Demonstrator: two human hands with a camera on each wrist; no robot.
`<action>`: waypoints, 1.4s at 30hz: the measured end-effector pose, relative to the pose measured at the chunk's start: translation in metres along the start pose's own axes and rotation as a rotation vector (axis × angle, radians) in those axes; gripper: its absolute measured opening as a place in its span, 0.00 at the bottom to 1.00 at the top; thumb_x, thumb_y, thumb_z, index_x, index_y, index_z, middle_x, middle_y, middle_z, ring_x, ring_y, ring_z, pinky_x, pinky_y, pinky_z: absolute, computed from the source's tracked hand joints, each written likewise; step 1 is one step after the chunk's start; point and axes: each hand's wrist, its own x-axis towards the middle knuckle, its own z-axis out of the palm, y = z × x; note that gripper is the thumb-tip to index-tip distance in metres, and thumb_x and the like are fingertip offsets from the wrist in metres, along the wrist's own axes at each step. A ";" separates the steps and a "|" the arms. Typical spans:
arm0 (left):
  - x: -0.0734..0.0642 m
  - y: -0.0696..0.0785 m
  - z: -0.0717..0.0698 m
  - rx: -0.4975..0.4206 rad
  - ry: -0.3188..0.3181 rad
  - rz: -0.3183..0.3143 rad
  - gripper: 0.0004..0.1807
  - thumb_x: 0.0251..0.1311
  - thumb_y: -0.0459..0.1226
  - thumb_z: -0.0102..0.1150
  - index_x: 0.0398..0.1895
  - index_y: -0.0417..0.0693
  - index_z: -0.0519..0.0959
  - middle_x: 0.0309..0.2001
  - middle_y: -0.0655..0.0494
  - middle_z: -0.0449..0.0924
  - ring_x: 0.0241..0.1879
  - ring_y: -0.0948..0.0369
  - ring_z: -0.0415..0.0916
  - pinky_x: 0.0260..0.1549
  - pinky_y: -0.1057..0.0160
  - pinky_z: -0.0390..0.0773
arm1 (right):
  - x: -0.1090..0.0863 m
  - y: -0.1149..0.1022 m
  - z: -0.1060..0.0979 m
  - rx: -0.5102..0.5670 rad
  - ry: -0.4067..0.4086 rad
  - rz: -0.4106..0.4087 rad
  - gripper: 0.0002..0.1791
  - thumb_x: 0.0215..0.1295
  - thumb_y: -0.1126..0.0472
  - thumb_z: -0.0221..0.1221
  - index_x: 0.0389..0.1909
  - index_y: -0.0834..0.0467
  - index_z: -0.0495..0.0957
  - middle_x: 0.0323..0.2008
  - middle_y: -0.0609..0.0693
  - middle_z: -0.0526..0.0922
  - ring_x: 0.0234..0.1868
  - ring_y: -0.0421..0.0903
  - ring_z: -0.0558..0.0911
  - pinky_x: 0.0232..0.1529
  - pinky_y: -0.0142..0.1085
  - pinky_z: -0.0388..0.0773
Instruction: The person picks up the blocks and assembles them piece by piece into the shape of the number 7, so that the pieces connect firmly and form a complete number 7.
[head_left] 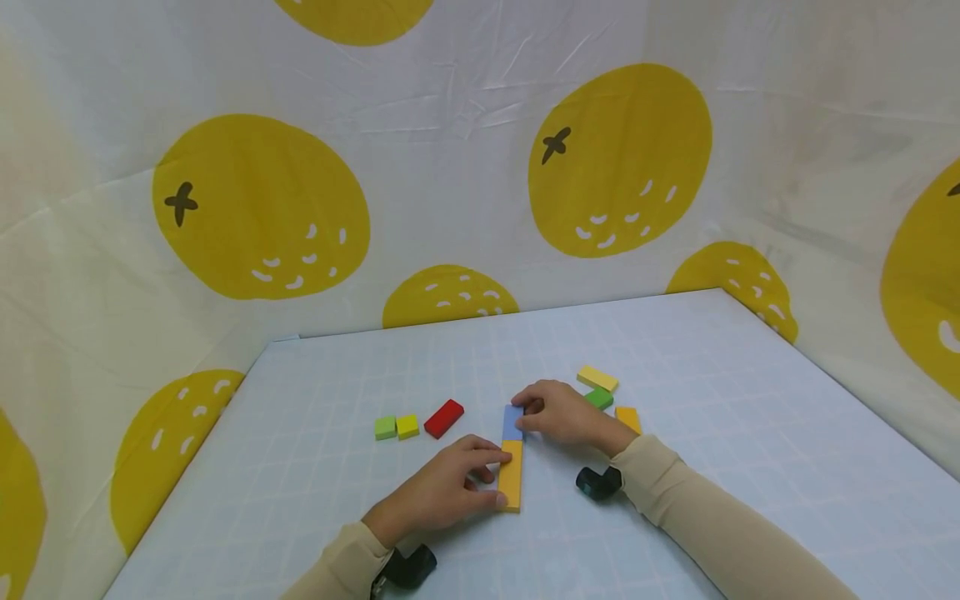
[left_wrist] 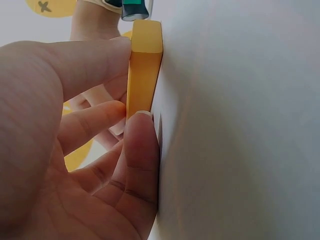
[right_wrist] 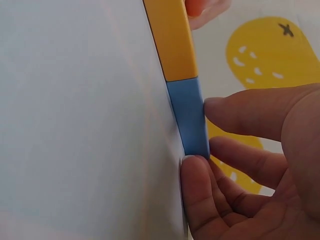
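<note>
A long orange block [head_left: 511, 475] and a shorter blue block [head_left: 512, 422] lie flat on the table, end to end in one line. In the right wrist view their ends meet with no visible gap. My left hand [head_left: 457, 487] holds the orange block from its left side, with thumb and curled fingertips on it, and part of that grip is hidden. Around the far end of the blue block, my right hand [head_left: 562, 412] has its thumb and curled fingers. The left wrist view shows the near end of the orange block, with my thumb and a fingertip against it.
Left of the hands lie a red block [head_left: 444, 418], a small yellow block [head_left: 407, 427] and a small light green block [head_left: 385, 428]. Beyond the right hand are a pale yellow block [head_left: 597, 379], a green block [head_left: 599, 398] and another orange block [head_left: 628, 418], partly covered by the wrist.
</note>
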 end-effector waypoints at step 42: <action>0.004 -0.014 -0.010 0.016 0.017 0.045 0.20 0.65 0.50 0.64 0.60 0.63 0.79 0.59 0.67 0.70 0.45 0.70 0.75 0.44 0.69 0.79 | -0.068 0.094 -0.103 -0.074 0.026 0.119 0.22 0.67 0.45 0.64 0.53 0.57 0.81 0.44 0.46 0.83 0.45 0.48 0.77 0.48 0.41 0.76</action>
